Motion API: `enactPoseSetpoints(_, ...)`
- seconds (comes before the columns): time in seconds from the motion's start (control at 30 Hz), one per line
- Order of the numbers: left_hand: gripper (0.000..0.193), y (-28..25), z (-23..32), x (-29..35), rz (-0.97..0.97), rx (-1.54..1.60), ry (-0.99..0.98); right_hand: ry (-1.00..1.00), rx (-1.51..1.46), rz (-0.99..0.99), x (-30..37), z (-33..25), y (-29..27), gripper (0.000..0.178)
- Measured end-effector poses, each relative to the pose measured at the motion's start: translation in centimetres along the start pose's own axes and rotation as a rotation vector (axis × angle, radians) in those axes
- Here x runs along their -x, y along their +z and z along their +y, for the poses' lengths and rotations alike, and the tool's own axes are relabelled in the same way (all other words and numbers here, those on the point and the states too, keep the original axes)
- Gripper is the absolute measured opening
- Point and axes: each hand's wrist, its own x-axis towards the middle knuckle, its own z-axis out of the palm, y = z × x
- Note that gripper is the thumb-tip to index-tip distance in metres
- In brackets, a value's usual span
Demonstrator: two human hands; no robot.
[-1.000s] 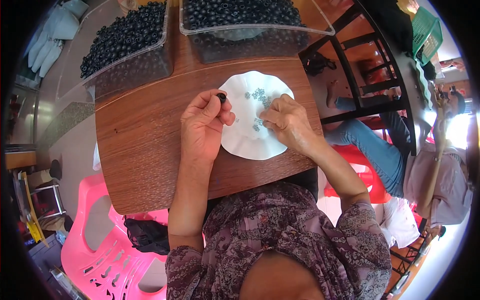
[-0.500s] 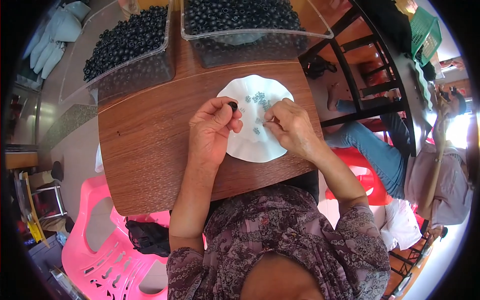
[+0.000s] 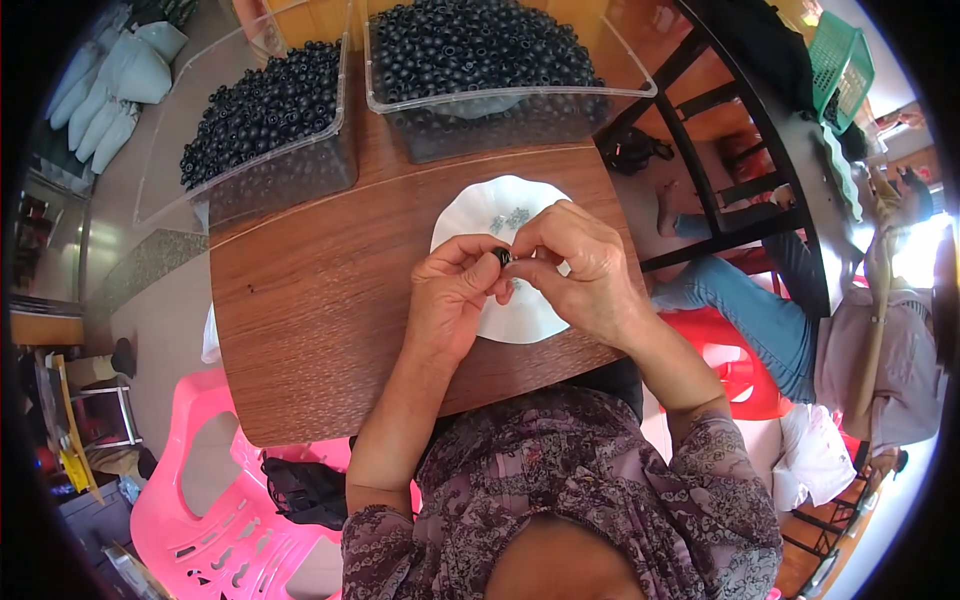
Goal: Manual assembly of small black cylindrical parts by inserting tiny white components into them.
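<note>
Between the thumb and fingers of my left hand [image 3: 455, 290] is a small round black piece with a hole [image 3: 502, 256]. The fingertips of my right hand [image 3: 580, 268] are pinched together right at that piece; whatever tiny thing they hold is too small to make out. Both hands are above a white plate with a wavy rim [image 3: 522, 325]. Small greyish-clear bits [image 3: 515, 217] lie in a cluster on the plate, partly hidden behind my hands.
Two clear plastic bins, a left one [image 3: 270, 195] and a right one [image 3: 470, 140], hold heaps of black pieces at the wooden table's [image 3: 300, 330] far side. A pink chair [image 3: 190, 500] stands at the left. Another person [image 3: 870, 360] sits at the right beside a dark table.
My right hand has lifted from the bits on the plate and come to the black piece in my left hand. My left hand has shifted slightly right and down.
</note>
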Motion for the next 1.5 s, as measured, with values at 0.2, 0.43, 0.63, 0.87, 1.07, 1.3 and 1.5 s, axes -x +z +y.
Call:
enactPoseSetpoints(0.2,0.02,0.5,0.2,0.3,0.042,-0.214,0.127,-0.002,0.15,-0.08,-0.7,-0.9,-0.5,0.019)
enactPoseSetpoints(0.43,0.019,0.3,0.2,-0.1,0.054,-0.319,0.151,0.012,0.159,-0.138,-1.0,-1.7,-0.9,0.019)
enactPoseSetpoints(0.63,0.017,0.2,0.0,-0.1,0.067,-0.025,-0.047,-0.191,0.289,-0.016,0.6,-0.6,0.1,0.027)
enactPoseSetpoints(0.87,0.018,0.1,-0.2,0.3,0.043,0.003,-0.061,-0.21,0.234,0.027,0.6,0.0,0.2,0.03)
enactPoseSetpoints(1.07,0.018,0.5,0.4,-0.1,0.074,-0.087,-0.006,-0.191,0.224,0.015,0.4,0.6,0.3,0.032)
enactPoseSetpoints(1.3,0.02,0.5,0.5,-0.3,0.078,-0.051,-0.106,-0.252,0.172,0.181,-6.7,2.3,-3.2,0.009)
enactPoseSetpoints(1.5,0.017,0.6,0.4,-0.2,0.097,-0.079,-0.109,0.014,0.328,-0.084,-18.4,7.8,-2.0,0.008)
